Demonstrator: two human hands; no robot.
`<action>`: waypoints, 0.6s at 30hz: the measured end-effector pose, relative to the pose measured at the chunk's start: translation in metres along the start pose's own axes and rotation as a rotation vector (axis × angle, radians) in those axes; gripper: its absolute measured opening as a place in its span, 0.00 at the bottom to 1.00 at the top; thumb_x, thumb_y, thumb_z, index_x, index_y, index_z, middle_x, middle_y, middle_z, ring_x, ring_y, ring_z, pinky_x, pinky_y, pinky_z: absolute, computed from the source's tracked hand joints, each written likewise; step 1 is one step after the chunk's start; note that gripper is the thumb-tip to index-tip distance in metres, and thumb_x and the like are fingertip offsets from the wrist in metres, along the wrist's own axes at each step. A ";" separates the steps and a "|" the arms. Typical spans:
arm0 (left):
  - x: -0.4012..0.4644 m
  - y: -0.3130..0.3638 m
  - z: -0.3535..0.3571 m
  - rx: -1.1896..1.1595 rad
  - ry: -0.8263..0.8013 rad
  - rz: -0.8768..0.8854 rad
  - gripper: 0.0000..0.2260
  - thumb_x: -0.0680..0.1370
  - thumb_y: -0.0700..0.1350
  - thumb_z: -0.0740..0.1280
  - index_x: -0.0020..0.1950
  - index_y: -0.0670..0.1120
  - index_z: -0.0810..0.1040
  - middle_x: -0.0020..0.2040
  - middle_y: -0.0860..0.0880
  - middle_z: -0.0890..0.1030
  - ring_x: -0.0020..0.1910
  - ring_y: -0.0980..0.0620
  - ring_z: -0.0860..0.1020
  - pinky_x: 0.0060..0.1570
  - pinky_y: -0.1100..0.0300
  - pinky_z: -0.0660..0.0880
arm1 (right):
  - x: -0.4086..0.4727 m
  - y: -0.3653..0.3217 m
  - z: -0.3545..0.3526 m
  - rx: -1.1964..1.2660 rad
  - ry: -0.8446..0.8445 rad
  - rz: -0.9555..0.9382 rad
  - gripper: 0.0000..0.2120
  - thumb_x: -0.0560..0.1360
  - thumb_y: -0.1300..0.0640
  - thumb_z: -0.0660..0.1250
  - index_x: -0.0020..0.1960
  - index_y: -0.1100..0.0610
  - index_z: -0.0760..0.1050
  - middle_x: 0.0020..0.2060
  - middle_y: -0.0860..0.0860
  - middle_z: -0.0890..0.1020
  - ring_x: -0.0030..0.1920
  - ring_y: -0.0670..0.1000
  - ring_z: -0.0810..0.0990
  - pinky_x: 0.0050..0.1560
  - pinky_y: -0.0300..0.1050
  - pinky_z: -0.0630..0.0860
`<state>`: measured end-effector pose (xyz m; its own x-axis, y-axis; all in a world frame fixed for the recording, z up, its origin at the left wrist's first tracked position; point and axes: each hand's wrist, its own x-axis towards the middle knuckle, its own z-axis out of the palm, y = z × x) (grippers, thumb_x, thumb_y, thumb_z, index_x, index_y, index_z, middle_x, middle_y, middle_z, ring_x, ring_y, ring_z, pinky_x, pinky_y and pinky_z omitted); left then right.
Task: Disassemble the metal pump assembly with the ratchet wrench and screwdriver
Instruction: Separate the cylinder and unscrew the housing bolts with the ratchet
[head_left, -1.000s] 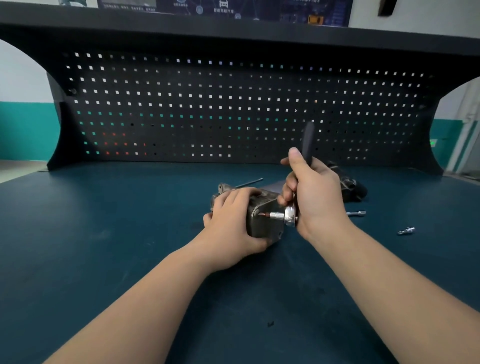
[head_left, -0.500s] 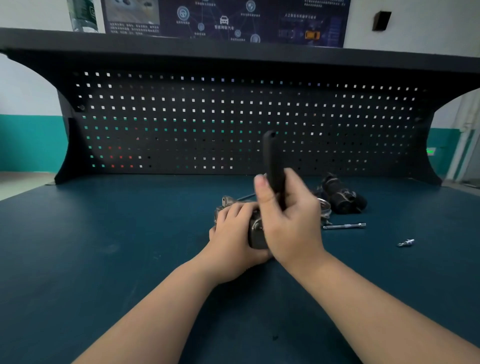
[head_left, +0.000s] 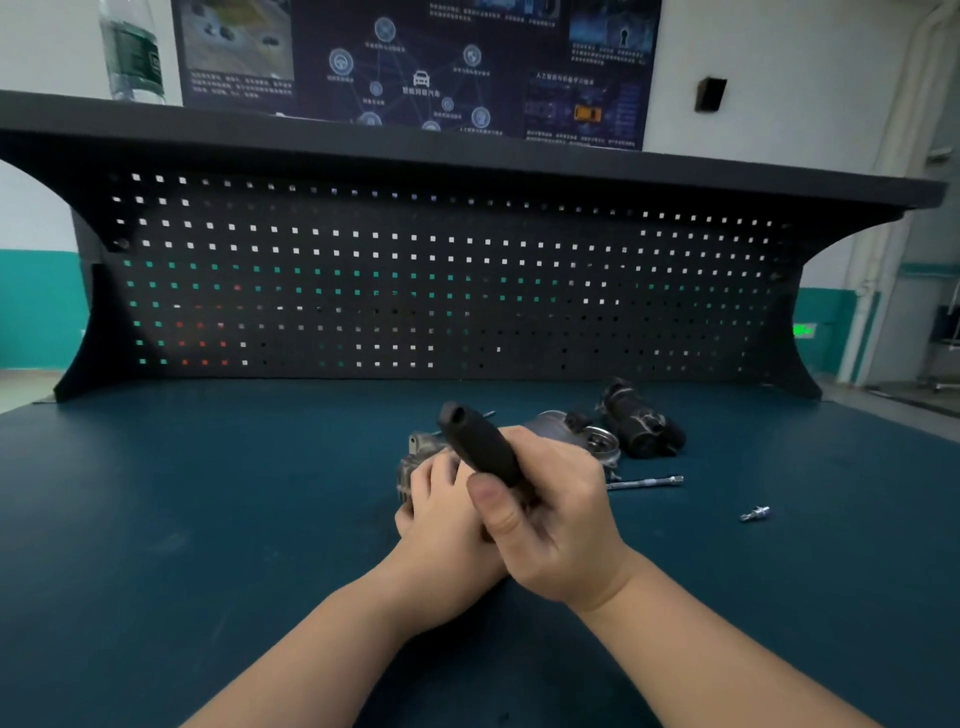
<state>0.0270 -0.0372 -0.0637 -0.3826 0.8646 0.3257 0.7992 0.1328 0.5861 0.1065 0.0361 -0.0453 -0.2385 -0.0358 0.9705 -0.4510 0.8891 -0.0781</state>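
Both of your hands are busy at the pump body (head_left: 415, 462). Your right hand (head_left: 556, 519) has its fingers (head_left: 493, 506) curled round the black handle of the ratchet wrench (head_left: 480, 447); its head is hidden behind your hands. Your left hand (head_left: 441, 512) grips the pump body, holding it down on the desk (head_left: 208, 519). Just behind the pump body lie a removed round metal part (head_left: 597, 441) and a dark cylindrical part (head_left: 641, 421); to its right lie an extension bar (head_left: 647, 483) and, farther right, a small loose fitting (head_left: 755, 514). Judging by these, you're partway through; at least one fastener seems left, and the screwdriver work isn't evident.
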 end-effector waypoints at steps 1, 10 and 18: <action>-0.001 0.002 -0.001 0.028 0.017 0.006 0.11 0.62 0.63 0.51 0.39 0.60 0.56 0.48 0.45 0.69 0.61 0.35 0.67 0.55 0.36 0.69 | 0.000 0.000 -0.005 0.015 0.010 0.008 0.24 0.80 0.46 0.56 0.41 0.65 0.77 0.32 0.48 0.77 0.32 0.46 0.75 0.33 0.43 0.71; -0.014 0.025 -0.035 -0.473 0.266 -0.266 0.11 0.69 0.48 0.62 0.44 0.41 0.75 0.40 0.46 0.81 0.38 0.47 0.78 0.39 0.54 0.75 | 0.002 0.000 -0.010 -0.057 0.019 0.030 0.23 0.79 0.46 0.59 0.40 0.64 0.78 0.31 0.50 0.72 0.32 0.47 0.68 0.33 0.41 0.67; -0.017 0.038 -0.005 -1.208 -0.161 -0.530 0.06 0.75 0.42 0.65 0.43 0.44 0.83 0.39 0.46 0.84 0.34 0.51 0.82 0.35 0.59 0.78 | 0.003 0.002 -0.012 0.018 -0.047 0.019 0.14 0.79 0.47 0.60 0.41 0.54 0.74 0.35 0.37 0.67 0.34 0.39 0.67 0.39 0.32 0.63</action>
<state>0.0619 -0.0495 -0.0429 -0.3920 0.9008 -0.1868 -0.3721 0.0304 0.9277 0.1152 0.0435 -0.0397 -0.2877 -0.0406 0.9569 -0.4608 0.8817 -0.1012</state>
